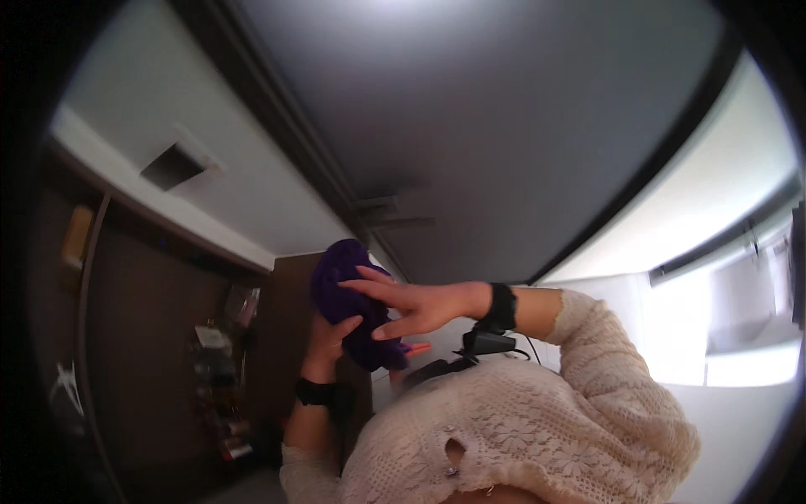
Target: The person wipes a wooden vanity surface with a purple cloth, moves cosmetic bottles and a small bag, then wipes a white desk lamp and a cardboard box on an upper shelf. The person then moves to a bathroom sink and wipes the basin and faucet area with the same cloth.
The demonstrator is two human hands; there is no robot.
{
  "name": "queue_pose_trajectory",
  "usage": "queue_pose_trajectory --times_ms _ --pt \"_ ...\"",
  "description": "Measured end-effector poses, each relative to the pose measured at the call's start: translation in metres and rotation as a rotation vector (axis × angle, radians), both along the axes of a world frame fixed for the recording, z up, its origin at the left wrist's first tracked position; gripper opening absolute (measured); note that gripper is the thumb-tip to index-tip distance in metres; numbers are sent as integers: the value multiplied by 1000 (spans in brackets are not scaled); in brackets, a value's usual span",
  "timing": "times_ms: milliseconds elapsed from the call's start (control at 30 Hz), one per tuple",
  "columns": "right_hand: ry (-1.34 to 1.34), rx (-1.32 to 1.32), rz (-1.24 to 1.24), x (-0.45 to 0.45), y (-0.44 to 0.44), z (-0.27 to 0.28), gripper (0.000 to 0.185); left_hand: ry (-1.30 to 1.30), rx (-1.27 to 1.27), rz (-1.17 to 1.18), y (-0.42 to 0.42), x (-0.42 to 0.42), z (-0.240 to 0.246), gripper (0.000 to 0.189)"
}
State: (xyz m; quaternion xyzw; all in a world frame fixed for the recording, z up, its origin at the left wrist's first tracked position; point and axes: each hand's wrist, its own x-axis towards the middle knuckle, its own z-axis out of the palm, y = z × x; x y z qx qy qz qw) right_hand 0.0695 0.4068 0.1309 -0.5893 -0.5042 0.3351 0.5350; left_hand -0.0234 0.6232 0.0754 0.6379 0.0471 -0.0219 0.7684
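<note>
A bundled purple cloth [352, 302], plush-looking, is held up in front of my chest. My left hand [327, 340] grips its lower left side, with the thumb over the near face and the other fingers hidden behind. My right hand [415, 305] lies across the right part of the cloth, fingers spread and thumb apart. A thin orange item [418, 348] pokes out at the cloth's lower right edge; what it is cannot be told. Both wrists wear black straps, and a black device [488, 342] with a cable hangs by the right one.
Dark brown shelving [157, 302] stands at the left, with assorted small items [220, 365] on it. A large dark grey panel [478, 126] with a dark frame fills the upper middle. Bright windows [749, 321] are at the right, beside a white wall [620, 302].
</note>
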Motion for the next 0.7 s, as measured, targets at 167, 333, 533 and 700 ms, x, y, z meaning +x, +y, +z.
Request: queue_pose_trajectory --times_ms 167,333,533,700 --pt "-584 -61 -314 75 -43 -14 35 -78 -123 150 -13 -26 -11 64" --pt "-775 -295 -607 114 -18 -71 35 49 -192 234 -30 -51 -12 62" --pt "-840 -581 -541 143 7 -100 36 112 -106 217 -49 -67 -5 74" --pt "-647 -743 -388 163 16 -122 42 11 -168 238 -56 -68 -12 82"
